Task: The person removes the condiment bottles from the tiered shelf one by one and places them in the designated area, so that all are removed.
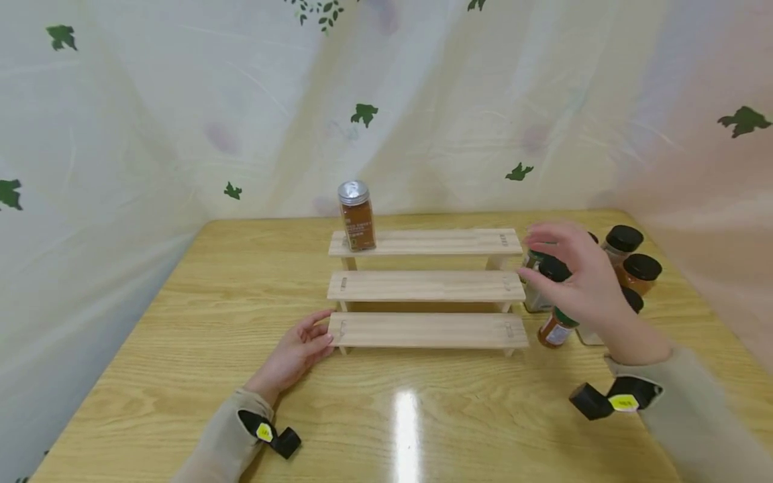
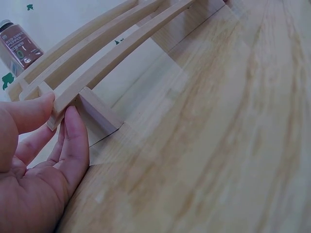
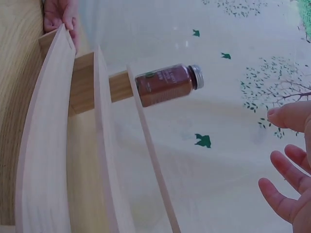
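Note:
A three-tier pale wooden spice rack (image 1: pixel 426 287) stands on the table. On the left end of its top tier sits a square glass spice jar (image 1: pixel 359 221) with a silver lid and reddish-brown contents, upright. My left hand (image 1: pixel 296 352) pinches the left end of the lowest tier, thumb on top and fingers beneath, as the left wrist view shows at the board's end (image 2: pixel 60 109). Off the rack's right end, my right hand (image 1: pixel 576 275) is raised over a group of spice jars, fingers spread and slightly bent, holding nothing. It partly hides those jars.
Several jars crowd the table's right side, among them black-capped jars (image 1: pixel 641 268) and a small green-capped jar (image 1: pixel 557 329) near the rack's front right corner. Behind the wooden table (image 1: pixel 241 268) hangs a pale curtain (image 1: pixel 266 121) with green leaf prints.

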`<state>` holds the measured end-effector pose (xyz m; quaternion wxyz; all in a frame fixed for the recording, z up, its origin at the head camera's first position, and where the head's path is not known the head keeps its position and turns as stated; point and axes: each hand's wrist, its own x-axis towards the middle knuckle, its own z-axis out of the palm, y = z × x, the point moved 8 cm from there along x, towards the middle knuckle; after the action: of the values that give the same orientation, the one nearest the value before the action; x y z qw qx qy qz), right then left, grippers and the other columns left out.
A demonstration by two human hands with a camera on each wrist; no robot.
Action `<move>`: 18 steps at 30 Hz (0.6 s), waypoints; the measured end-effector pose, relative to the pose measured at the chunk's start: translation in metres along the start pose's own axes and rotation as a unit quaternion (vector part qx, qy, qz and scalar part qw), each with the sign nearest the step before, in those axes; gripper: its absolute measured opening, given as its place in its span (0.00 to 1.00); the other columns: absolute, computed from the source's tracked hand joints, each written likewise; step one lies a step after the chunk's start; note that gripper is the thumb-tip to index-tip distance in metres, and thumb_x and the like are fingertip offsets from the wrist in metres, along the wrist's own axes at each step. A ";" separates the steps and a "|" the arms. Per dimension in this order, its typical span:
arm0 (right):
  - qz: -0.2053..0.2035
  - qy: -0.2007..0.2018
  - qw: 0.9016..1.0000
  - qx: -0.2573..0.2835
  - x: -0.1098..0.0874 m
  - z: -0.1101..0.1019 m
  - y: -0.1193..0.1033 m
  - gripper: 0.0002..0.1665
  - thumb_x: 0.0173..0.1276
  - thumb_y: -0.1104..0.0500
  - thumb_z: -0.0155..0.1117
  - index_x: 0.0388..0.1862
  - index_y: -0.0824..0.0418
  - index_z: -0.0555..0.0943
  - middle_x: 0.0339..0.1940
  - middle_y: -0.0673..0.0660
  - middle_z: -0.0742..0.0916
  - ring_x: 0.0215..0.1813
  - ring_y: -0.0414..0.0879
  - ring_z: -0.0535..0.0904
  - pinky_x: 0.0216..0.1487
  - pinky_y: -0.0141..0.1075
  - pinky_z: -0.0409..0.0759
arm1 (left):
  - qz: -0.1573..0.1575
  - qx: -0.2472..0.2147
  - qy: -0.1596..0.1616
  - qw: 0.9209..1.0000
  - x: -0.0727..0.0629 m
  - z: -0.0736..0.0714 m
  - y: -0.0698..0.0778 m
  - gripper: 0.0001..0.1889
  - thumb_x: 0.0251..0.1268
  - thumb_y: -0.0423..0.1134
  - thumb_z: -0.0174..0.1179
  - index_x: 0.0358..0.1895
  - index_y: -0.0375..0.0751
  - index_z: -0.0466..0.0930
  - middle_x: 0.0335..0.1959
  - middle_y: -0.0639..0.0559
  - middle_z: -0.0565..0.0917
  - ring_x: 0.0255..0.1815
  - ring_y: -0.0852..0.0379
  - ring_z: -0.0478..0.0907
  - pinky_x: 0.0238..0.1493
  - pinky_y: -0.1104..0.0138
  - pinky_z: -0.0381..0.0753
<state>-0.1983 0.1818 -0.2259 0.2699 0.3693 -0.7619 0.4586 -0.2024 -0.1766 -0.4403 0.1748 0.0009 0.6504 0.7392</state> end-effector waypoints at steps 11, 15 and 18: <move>0.122 -0.126 0.984 -0.030 0.033 0.064 0.013 0.40 0.56 0.69 0.70 0.65 0.66 0.63 0.61 0.61 0.70 0.63 0.52 0.67 0.67 0.48 0.67 | 0.005 0.002 -0.003 1.000 0.001 0.000 0.000 0.31 0.69 0.25 0.46 0.72 0.31 0.47 0.46 0.54 0.72 0.43 0.66 0.75 0.48 0.74 0.79; 0.141 -0.163 0.976 -0.027 0.041 0.092 0.021 0.46 0.56 0.63 0.72 0.70 0.61 0.58 0.64 0.63 0.67 0.66 0.57 0.63 0.68 0.54 0.64 | 0.004 0.001 -0.001 1.000 0.000 -0.001 -0.001 0.31 0.69 0.24 0.46 0.72 0.31 0.47 0.46 0.54 0.72 0.43 0.66 0.75 0.47 0.74 0.79; 0.165 -0.154 0.974 -0.007 0.048 0.106 0.028 0.49 0.56 0.61 0.72 0.72 0.59 0.57 0.65 0.63 0.66 0.67 0.56 0.63 0.68 0.52 0.65 | 0.007 0.000 -0.004 1.000 0.000 0.000 -0.001 0.31 0.69 0.25 0.46 0.73 0.30 0.47 0.46 0.54 0.72 0.43 0.66 0.75 0.48 0.74 0.79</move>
<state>-0.2564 0.0800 -0.2492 0.0728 0.3024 -0.8480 0.4292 -0.2025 -0.1764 -0.4410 0.1726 0.0086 0.6500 0.7400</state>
